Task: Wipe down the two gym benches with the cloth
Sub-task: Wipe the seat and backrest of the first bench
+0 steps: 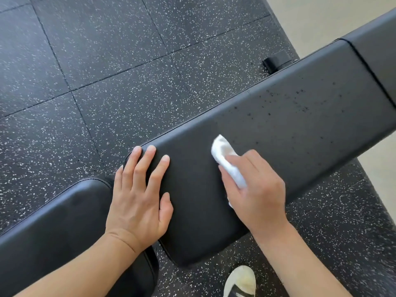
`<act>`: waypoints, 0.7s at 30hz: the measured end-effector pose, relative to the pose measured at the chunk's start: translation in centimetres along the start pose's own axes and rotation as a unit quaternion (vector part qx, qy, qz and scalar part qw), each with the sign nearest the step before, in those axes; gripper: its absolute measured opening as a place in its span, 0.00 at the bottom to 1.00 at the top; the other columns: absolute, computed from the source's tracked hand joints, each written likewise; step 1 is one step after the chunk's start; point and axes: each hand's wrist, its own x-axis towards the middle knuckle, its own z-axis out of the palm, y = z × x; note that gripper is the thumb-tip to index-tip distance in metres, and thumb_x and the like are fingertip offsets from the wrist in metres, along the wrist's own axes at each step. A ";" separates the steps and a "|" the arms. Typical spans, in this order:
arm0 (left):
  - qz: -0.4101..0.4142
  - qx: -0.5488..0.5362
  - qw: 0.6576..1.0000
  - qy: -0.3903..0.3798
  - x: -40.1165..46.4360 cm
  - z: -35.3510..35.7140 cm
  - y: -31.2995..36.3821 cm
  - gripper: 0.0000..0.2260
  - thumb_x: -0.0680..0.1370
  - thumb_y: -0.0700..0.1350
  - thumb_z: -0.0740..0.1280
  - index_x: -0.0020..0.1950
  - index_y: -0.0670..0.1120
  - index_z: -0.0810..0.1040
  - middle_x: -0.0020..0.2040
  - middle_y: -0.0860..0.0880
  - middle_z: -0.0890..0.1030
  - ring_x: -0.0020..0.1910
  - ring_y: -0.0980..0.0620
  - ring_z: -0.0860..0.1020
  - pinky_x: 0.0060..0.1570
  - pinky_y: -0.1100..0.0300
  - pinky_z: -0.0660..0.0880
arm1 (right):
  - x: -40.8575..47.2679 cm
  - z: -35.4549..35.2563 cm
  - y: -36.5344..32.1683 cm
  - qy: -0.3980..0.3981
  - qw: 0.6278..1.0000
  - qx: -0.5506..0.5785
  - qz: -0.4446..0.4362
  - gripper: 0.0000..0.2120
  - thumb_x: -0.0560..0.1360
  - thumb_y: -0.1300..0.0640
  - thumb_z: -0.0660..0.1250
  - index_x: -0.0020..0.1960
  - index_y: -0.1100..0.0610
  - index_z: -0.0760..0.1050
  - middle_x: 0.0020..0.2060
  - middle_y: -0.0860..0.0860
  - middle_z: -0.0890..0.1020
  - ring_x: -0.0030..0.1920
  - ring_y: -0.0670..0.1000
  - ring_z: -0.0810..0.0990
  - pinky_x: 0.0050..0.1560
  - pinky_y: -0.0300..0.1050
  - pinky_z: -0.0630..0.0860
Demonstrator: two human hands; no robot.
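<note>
A long black padded bench pad (289,116) runs from lower centre to upper right, with dark droplets scattered over its far half. My right hand (257,187) holds a bunched white cloth (227,159) against the pad's surface, part of the cloth sticking out beyond my fingers. My left hand (139,194) rests flat on the pad's near left corner, fingers straight and spread. A second black pad (55,224) lies at the lower left, partly under my left forearm. Whether it belongs to the same bench or another I cannot tell.
Black rubber floor tiles (120,67) with white speckles surround the bench. A black bench foot (276,63) sticks out behind the pad. Another pad section (377,46) continues at the upper right. A pale shoe (242,281) stands on the floor below the pad. Light flooring (321,9) shows at top right.
</note>
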 end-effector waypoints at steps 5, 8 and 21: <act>0.000 -0.003 1.000 -0.001 0.1 -0.1 0.0 0.31 0.77 0.51 0.59 0.80 0.44 0.64 0.81 0.37 0.63 0.82 0.32 0.59 0.70 0.28 0.66 | -3.5 -2.2 2.6 -0.009 1.000 -0.015 -0.017 0.06 0.80 0.62 0.69 0.49 0.58 0.85 0.34 0.49 0.71 0.32 0.54 0.69 0.29 0.50 0.71; 0.000 -0.006 1.000 -0.004 0.2 -0.1 0.0 0.31 0.77 0.51 0.59 0.80 0.44 0.64 0.81 0.37 0.63 0.82 0.33 0.59 0.70 0.28 0.66 | -0.2 0.0 1.7 0.013 0.999 -0.046 -0.010 0.10 0.83 0.57 0.65 0.50 0.57 0.85 0.35 0.47 0.68 0.34 0.51 0.65 0.32 0.45 0.67; 0.000 -0.005 1.000 -0.008 0.0 0.0 -0.1 0.31 0.77 0.51 0.59 0.80 0.44 0.65 0.82 0.37 0.62 0.83 0.33 0.57 0.73 0.29 0.64 | 9.0 4.9 -3.7 0.016 0.997 0.005 0.072 0.04 0.77 0.55 0.72 0.49 0.55 0.82 0.39 0.51 0.74 0.35 0.54 0.71 0.30 0.49 0.70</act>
